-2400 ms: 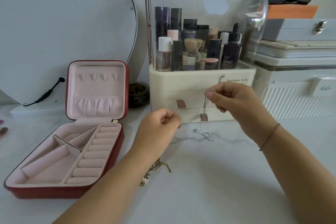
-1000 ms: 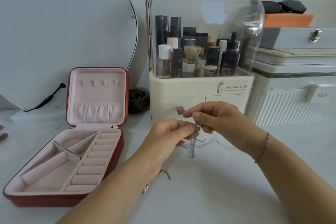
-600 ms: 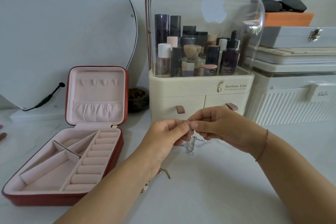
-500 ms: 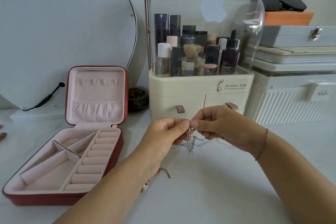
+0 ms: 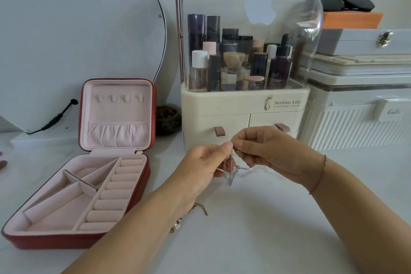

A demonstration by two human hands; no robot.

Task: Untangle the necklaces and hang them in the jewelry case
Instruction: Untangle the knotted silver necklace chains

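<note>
Both hands meet low over the white table (image 5: pixel 278 236), just in front of the cream makeup organizer (image 5: pixel 222 107). The left hand (image 5: pixel 200 167) pinches a thin silver necklace (image 5: pixel 231 174) between thumb and forefinger. The right hand (image 5: pixel 266 151) pinches the same chain right beside it, so the fingertips nearly touch. A short bunch of loops hangs below the two pinches; whether its low end reaches the table I cannot tell. A second, gold necklace (image 5: pixel 200 208) lies on the table, mostly hidden under the left forearm. The red jewelry case (image 5: pixel 44 242) sits open to the left, well apart from the hands, its lid upright and the row of small hooks (image 5: pixel 121 98) bare. The silver chain looks very light, limp and slippery, with fine links that would likely kink or snap under a hard tug. It is probably best held with fingertips close to the knot, easing loops apart rather than pulling the ends. For hanging, a hold near the clasp should let the rest fall free.
</note>
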